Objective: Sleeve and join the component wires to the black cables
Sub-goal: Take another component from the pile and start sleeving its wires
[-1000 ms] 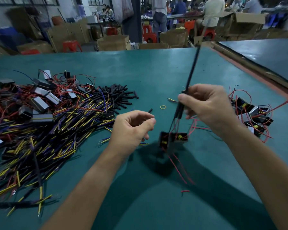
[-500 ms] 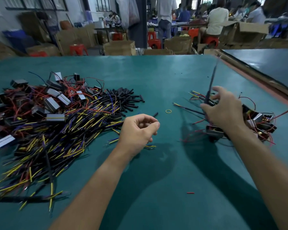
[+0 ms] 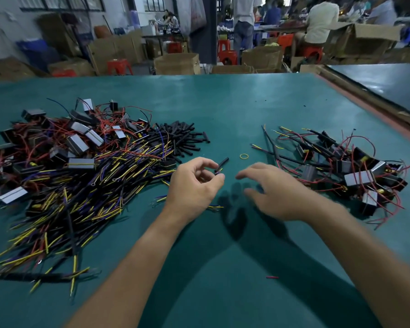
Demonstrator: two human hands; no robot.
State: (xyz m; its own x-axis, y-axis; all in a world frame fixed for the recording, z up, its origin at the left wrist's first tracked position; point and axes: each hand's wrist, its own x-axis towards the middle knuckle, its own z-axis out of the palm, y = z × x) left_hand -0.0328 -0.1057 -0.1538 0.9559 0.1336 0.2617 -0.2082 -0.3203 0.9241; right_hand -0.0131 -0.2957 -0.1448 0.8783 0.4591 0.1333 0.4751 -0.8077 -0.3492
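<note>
The green worktop [image 3: 234, 102] stretches well past my reach, and its right edge lies far beyond the joined pile [image 3: 341, 166], so nothing sits near a drop. My right hand [image 3: 277, 192] hovers open and holds nothing. My left hand [image 3: 194, 183] is curled beside a short black sleeve [image 3: 223, 161], though I cannot tell if it pinches anything. The black cables [image 3: 81, 204] and components [image 3: 81, 140] lie tangled to my left. Snagging looks like the chief risk: pull one and its neighbours drag along, scattering the spare sleeves [image 3: 182, 138]. The strip between the piles gives both hands room; a rubber band [image 3: 244, 156] lies there.
</note>
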